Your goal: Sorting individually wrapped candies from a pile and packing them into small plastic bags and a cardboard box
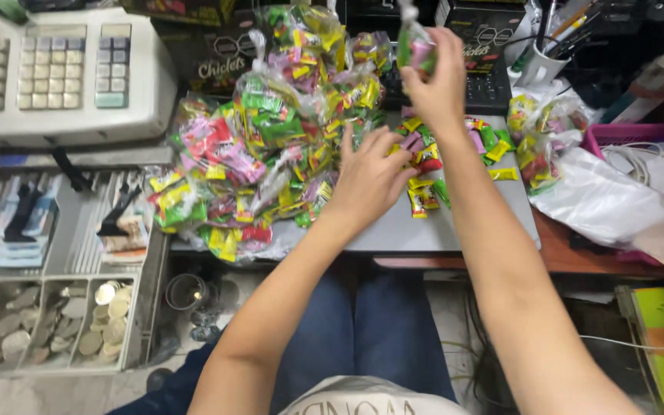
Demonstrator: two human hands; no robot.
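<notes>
Right hand [439,81], one candy bag [415,42]

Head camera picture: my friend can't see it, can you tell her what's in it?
A right hand lifts a small clear bag of sweets while the left hand rests on loose wrapped sweets. Filled bags are piled beside an open cash drawer.

Left hand [368,178] spread palm-down; right hand [433,81] raised, its grip pinched closed.

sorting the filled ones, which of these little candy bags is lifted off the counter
The small clear bag pinched in the right hand, raised above the loose candies; the other bags lie piled.
</notes>
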